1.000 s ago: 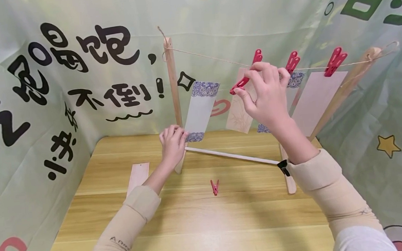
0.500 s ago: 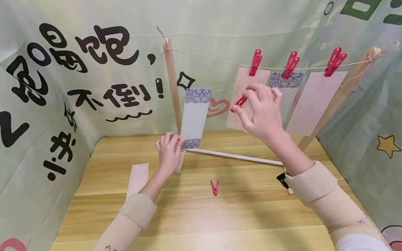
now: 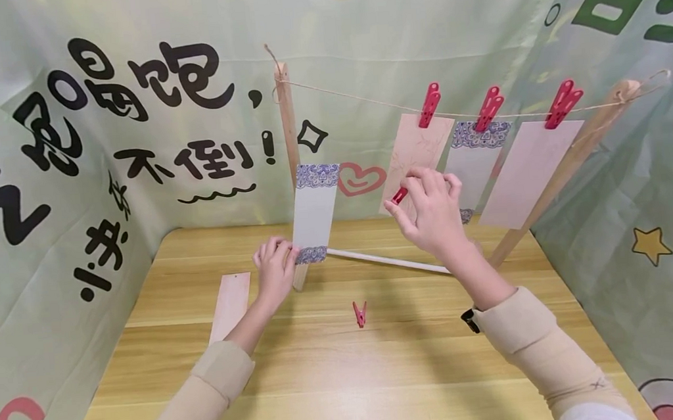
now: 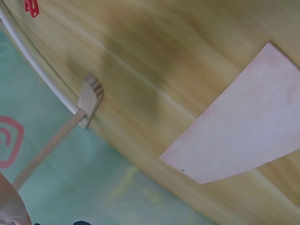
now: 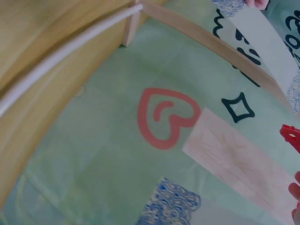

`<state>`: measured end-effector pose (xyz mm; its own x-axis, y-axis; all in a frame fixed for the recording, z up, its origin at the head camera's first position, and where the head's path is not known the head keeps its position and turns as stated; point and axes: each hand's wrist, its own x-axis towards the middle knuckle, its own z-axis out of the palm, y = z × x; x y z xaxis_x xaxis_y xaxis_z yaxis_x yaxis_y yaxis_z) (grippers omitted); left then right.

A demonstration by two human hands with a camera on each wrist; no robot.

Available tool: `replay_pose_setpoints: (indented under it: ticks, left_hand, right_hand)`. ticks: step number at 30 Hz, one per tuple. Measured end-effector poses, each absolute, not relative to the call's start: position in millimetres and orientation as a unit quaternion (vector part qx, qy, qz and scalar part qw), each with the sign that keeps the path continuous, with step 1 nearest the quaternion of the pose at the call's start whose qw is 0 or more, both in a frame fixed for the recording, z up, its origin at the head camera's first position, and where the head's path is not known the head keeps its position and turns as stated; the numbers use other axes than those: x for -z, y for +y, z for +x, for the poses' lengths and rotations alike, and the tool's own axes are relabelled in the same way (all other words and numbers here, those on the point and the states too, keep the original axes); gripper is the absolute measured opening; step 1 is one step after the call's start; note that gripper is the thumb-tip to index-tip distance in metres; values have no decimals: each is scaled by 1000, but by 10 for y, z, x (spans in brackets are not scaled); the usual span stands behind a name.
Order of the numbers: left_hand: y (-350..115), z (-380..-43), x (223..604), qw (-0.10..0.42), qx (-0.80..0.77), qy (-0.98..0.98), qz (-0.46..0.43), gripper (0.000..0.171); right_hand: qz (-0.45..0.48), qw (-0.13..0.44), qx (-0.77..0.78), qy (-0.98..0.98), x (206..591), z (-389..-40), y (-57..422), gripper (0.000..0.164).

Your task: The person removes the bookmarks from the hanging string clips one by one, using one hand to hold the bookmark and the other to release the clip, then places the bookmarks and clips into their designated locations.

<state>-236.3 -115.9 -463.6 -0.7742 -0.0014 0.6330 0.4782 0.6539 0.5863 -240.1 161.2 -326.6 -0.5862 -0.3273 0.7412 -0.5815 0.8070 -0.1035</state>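
A white card (image 3: 315,211) with blue patterned ends stands almost upright, its lower left edge pinched by my left hand (image 3: 276,267). To its right my right hand (image 3: 434,212) pinches a red clothespin (image 3: 399,196), whose tip also shows at the right edge of the right wrist view. This hand is in front of a pink card (image 3: 417,141) hung on the twine line (image 3: 357,97). Beside that hang a blue-patterned card (image 3: 472,166), partly behind the hand, and a plain pale card (image 3: 529,175), each under its own red clothespin.
Wooden posts, one left (image 3: 287,121) and one right (image 3: 580,144), carry the line. A white rod (image 3: 388,260) runs low between them. On the table (image 3: 350,380) lie a loose red clothespin (image 3: 360,314) and a pink card (image 4: 239,122) with a small hole. Printed cloth (image 3: 452,16) surrounds the table.
Both hands have come down and a little to the left. The blue-patterned card in the left hand has dropped lower, further from the line; the clothespin has lowered along with the right hand.
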Motion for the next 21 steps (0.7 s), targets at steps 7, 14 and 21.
replay_pose_setpoints:
  ticks: [7,14,21]
  left_hand:
    - [-1222,-2265,4729,295,395,-861,-123,14]
    - [-1278,-2173,4843,288,407,-859,-116,12]
    - [-1329,-2079,4951,286,414,-858,-106,10]
  right_hand:
    - [257,374,-140,-880,3429,-2379,1613,46]
    - [259,365,-135,-884,3559,-2354,1615,44]
    - [253,348,-128,-894,3703,-2320,1620,38]
